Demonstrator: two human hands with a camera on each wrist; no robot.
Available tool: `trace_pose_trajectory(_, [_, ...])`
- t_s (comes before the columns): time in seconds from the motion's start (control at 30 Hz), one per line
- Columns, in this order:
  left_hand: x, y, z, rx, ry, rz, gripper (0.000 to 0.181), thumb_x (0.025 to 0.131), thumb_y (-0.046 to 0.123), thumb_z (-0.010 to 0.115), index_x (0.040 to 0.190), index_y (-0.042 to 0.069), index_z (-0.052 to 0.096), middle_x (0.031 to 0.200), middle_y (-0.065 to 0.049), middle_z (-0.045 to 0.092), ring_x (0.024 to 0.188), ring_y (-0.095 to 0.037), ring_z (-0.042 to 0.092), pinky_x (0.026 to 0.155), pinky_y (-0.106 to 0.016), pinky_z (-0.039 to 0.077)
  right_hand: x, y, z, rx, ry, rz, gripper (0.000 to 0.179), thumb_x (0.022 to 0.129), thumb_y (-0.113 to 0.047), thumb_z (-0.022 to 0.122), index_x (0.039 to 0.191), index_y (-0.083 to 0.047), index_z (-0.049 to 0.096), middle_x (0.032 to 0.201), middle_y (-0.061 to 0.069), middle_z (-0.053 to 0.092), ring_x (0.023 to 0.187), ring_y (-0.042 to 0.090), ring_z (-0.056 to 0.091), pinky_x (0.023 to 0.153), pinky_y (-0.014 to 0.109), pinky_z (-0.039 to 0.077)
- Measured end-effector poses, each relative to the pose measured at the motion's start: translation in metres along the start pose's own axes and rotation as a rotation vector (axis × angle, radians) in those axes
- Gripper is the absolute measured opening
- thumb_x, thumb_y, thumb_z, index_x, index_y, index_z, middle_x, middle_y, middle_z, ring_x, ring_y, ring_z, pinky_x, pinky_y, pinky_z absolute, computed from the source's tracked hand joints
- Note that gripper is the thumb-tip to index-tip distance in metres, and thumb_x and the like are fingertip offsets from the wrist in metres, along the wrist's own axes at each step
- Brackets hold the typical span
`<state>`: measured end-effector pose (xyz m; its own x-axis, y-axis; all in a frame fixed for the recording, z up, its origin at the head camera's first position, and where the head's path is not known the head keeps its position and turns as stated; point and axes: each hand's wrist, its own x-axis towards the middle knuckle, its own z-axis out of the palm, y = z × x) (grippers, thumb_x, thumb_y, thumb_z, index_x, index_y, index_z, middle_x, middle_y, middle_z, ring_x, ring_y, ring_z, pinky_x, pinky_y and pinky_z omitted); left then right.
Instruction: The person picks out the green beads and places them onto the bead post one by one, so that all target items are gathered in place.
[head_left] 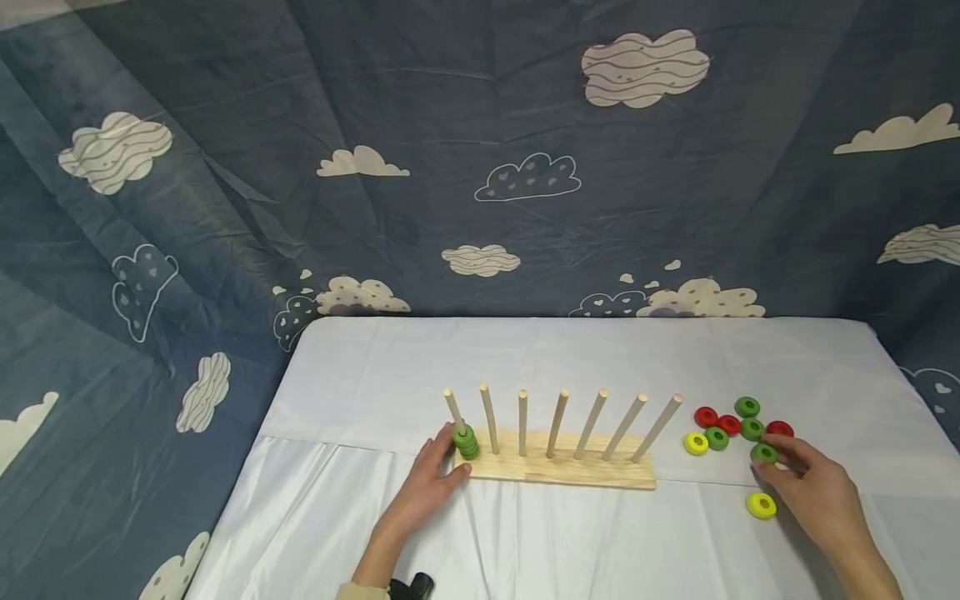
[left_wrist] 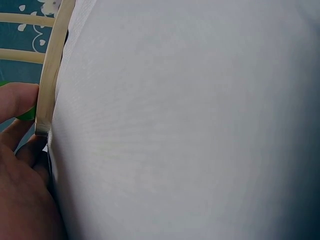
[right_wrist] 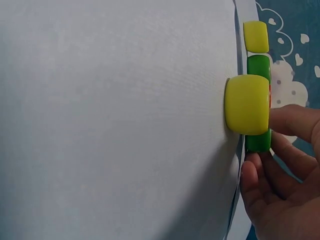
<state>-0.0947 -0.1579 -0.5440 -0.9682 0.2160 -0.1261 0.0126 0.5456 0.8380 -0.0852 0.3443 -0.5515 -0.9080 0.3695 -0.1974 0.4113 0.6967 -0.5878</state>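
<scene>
A wooden board with a row of upright pegs stands on the white cloth. My left hand grips the board's left end, thumb at the front edge and fingers around the side. Beside those fingers, several green rings are stacked on the leftmost peg; the other pegs carry no rings. Over on the right, my right hand pinches a green ring between thumb and fingers, low at the cloth. A yellow ring lies just in front of it and partly hides it in the right wrist view.
Behind and left of the right hand lie loose red rings, green rings and another yellow ring. One red ring is close to the right fingers. A dark cloud-patterned curtain hangs behind the table.
</scene>
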Motion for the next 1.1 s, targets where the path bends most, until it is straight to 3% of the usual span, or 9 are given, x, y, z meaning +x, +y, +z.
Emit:
trace_pose_trajectory(0.13, [0.0,0.0,0.0,0.0,-0.001,0.009,0.068,0.096,0.025,0.06,0.153,0.004,0.031,0.157,-0.018,0.029,0.147,-0.03,0.02,0.12,-0.048,0.006,-0.002,0.0,0.001,-0.025,-0.001,-0.006,0.054,0.093,-0.016,0.068,0.141,0.001,0.047,0.123,0.03,0.052,0.108,0.048,0.048,0.088,0.058,0.048])
trace_pose_trajectory(0.37, [0.0,0.001,-0.001,-0.007,0.0,0.009,0.068,0.096,0.024,0.061,0.153,0.004,0.031,0.157,-0.018,0.029,0.147,-0.03,0.021,0.12,-0.048,0.006,-0.005,0.001,0.0,-0.029,0.004,-0.054,0.052,0.091,-0.012,0.068,0.138,0.002,0.05,0.117,0.03,0.055,0.099,0.044,0.053,0.078,0.05,0.052])
trace_pose_trajectory(0.7, [0.0,-0.002,0.001,-0.001,0.0,0.007,0.068,0.096,0.024,0.061,0.154,0.005,0.031,0.157,-0.018,0.029,0.147,-0.03,0.021,0.119,-0.049,0.006,-0.001,0.017,0.005,-0.016,0.011,-0.007,0.059,0.092,-0.016,0.069,0.144,-0.001,0.045,0.123,0.029,0.054,0.104,0.044,0.052,0.08,0.05,0.053])
trace_pose_trajectory(0.97, [0.0,-0.003,0.001,-0.008,-0.001,0.007,0.068,0.096,0.025,0.061,0.154,0.007,0.031,0.158,-0.017,0.028,0.147,-0.03,0.02,0.119,-0.049,0.006,-0.024,-0.015,-0.016,0.009,0.068,-0.025,0.054,0.09,-0.009,0.068,0.139,0.004,0.049,0.117,0.032,0.058,0.098,0.044,0.058,0.055,0.027,0.053])
trace_pose_trajectory(1.1, [-0.001,-0.002,0.001,-0.011,0.0,0.005,0.068,0.096,0.026,0.061,0.154,0.008,0.031,0.158,-0.017,0.028,0.147,-0.031,0.02,0.119,-0.05,0.006,-0.032,-0.028,-0.023,0.024,0.081,-0.027,0.052,0.091,-0.01,0.067,0.138,0.005,0.049,0.115,0.032,0.059,0.097,0.043,0.058,0.05,0.02,0.05])
